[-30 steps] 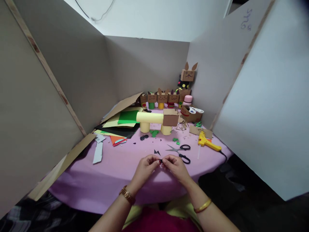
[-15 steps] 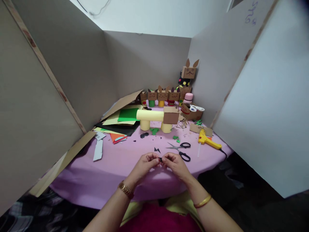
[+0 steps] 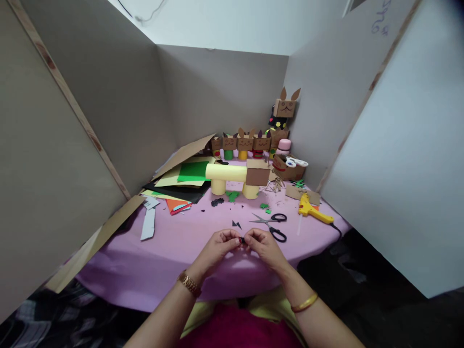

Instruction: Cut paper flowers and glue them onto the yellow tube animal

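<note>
Between the fingertips of both hands is a small black piece of paper [image 3: 243, 239], mostly hidden by the fingers. My left hand [image 3: 225, 241] pinches it from the left, and my right hand [image 3: 260, 242] pinches it from the right. Just beyond the hands lie black paper scraps [image 3: 237, 224] with pointed shapes. Black-handled scissors [image 3: 271, 225] rest partly open, right of the scraps. Farther back stands a pale yellow paper-tube figure [image 3: 226, 172] on tube legs, with a brown cardboard box [image 3: 257, 173] at its right end.
A yellow glue gun [image 3: 314, 210] lies at the right. Coloured paper sheets [image 3: 194, 172] are piled on the left, near a grey cardboard strip [image 3: 148, 224]. Several box-headed animal figures [image 3: 245, 143] line the back beside a cardboard box [image 3: 290, 169] with white-handled scissors [image 3: 297, 162]. Panels surround the table.
Both hands keep almost the same pinching pose around the black piece. The whole view has shifted very slightly; nothing on the table has visibly moved.
</note>
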The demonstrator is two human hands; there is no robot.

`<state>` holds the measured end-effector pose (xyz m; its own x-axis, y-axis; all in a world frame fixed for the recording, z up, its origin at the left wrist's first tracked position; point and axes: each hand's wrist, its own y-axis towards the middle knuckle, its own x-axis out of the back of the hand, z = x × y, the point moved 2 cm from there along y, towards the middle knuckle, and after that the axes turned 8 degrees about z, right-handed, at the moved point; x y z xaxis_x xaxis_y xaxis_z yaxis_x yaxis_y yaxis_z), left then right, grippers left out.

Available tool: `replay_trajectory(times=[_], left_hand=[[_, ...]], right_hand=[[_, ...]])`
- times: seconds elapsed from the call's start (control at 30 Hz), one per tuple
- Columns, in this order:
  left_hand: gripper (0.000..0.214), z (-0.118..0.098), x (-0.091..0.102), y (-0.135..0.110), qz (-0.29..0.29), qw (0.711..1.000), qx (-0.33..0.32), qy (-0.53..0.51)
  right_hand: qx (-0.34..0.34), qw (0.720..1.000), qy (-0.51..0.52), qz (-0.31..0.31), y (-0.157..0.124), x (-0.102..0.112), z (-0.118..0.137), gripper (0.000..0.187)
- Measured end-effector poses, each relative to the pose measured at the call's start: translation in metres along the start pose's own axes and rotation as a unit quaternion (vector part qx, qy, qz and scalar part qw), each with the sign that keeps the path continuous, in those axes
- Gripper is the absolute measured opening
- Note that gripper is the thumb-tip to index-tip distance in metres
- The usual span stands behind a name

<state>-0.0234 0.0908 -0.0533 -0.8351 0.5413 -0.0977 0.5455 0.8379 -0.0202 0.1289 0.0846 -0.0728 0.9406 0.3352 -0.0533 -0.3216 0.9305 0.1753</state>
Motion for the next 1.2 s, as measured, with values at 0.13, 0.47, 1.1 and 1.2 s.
replay_trajectory(times=[0.13,0.47,1.1,1.2], left_hand=[[0.021,-0.001,-0.002,0.000,-0.003,1.000,-0.001,0.018],[0.012,0.001,-0.004,0.001,-0.035,0.996,-0.028,0.077],[0.018,0.003,-0.012,0.002,-0.055,0.958,-0.082,0.268],[0.018,0.006,-0.011,0.004,-0.056,0.957,-0.083,0.272]], right_hand=[[0.002,1.000,0.021,-0.018,-0.001,0.001,-0.003,0.031],[0.008,0.997,-0.080,-0.003,-0.003,0.001,0.001,0.023],[0.033,0.985,-0.156,-0.058,-0.004,-0.002,0.003,0.018],[0.036,0.983,-0.169,-0.063,-0.005,-0.003,0.004,0.017]])
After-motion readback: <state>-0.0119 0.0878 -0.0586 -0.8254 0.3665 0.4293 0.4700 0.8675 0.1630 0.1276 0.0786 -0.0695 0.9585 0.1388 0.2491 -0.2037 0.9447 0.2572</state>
